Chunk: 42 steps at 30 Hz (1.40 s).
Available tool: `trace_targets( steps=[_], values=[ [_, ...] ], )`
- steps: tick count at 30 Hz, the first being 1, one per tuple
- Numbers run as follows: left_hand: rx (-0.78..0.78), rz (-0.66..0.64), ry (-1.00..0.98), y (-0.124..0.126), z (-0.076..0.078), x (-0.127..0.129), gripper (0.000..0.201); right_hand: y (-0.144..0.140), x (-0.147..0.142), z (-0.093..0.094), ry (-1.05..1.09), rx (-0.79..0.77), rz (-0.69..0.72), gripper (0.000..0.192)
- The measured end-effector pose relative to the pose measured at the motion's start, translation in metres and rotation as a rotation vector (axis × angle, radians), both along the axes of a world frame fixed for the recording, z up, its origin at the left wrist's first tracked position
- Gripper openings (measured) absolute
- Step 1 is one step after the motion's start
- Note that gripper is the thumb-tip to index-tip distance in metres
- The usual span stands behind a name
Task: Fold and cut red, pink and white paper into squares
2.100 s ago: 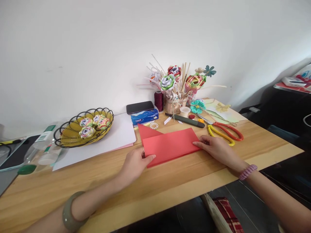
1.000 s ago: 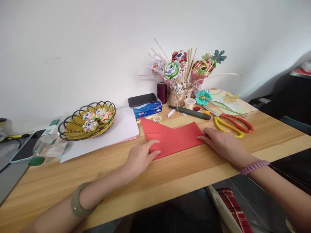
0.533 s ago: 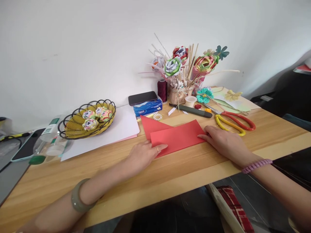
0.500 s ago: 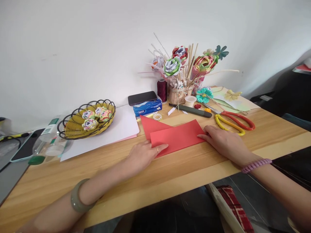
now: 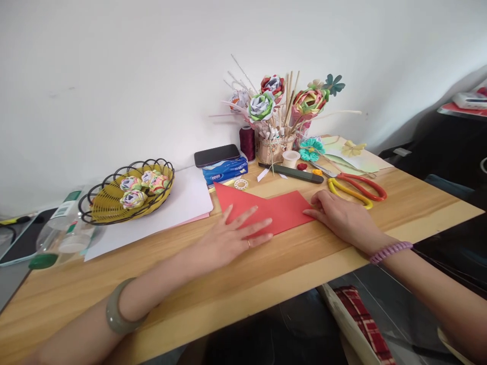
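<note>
- Red paper (image 5: 283, 210) lies toward the middle of the wooden table (image 5: 247, 284); from where I stand it looks folded in part, and I'd call the work under way rather than finished.
- Off to the left, well apart from it, sits the wicker basket (image 5: 108, 203), resting partly over white sheets (image 5: 190, 197) and holding a few paper flowers (image 5: 133, 198) that look complete to me.
- Over on the other side, the scissors (image 5: 342, 177) lie near the right hand (image 5: 340, 215) yet apart from it, and I can't make out any cut in the paper.
- As for the paper's own shape, the far edge dips to a notch, with a sharp point reaching out at the left end and a blunter corner toward the right. My guess is that one layer is doubled over another and the two don't line up; how crisp any crease is, I can't tell.
- Across its left part goes the left hand (image 5: 224, 241), palm down, fingers (image 5: 256, 226) spread wide and pinching nothing, the paper beneath them.
- At its right end the other hand nips the edge, thumb (image 5: 312, 213) laid on top and the rest curled in; how firmly, I can't see.
- Smallest of all, a thin ring (image 5: 248, 244) shows on the spread hand, close by the paper's near edge.
</note>
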<state>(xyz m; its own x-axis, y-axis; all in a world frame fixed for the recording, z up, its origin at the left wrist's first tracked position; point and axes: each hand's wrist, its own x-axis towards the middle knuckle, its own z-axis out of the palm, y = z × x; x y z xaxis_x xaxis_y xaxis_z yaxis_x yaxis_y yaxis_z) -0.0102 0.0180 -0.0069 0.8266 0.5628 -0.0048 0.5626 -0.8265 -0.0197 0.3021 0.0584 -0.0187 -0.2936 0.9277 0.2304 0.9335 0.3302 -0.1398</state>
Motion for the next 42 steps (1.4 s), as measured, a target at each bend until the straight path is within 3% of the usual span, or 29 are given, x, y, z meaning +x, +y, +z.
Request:
trace_targets(
  steps=[3, 6, 16, 27, 35, 38, 42],
  values=[
    [-0.210, -0.010, 0.015, 0.004, 0.007, 0.001, 0.062, 0.000, 0.000, 0.000, 0.023, -0.020, -0.003, 0.047],
    [-0.298, 0.030, 0.013, 0.006, 0.007, 0.001, 0.062, 0.001, 0.001, 0.000, 0.053, -0.045, -0.002, 0.044],
    [-0.250, 0.002, 0.050, 0.007, 0.010, 0.001, 0.069, 0.007, 0.004, 0.007, 0.222, -0.230, -0.067, 0.042],
    [-0.035, -0.156, -0.157, 0.033, 0.010, 0.019, 0.033, 0.007, -0.008, 0.013, 0.070, -0.276, -0.184, 0.032],
    [0.513, -0.323, 0.006, 0.055, 0.006, 0.065, 0.042, 0.002, -0.009, 0.012, 0.004, -0.239, -0.165, 0.031],
    [0.569, -0.326, 0.067, 0.058, 0.001, 0.069, 0.051, 0.002, -0.008, 0.011, -0.020, -0.213, -0.146, 0.030],
    [0.523, -0.310, 0.094, 0.059, 0.000, 0.067, 0.051, 0.005, -0.004, 0.007, -0.033, -0.136, -0.107, 0.030]
  ],
)
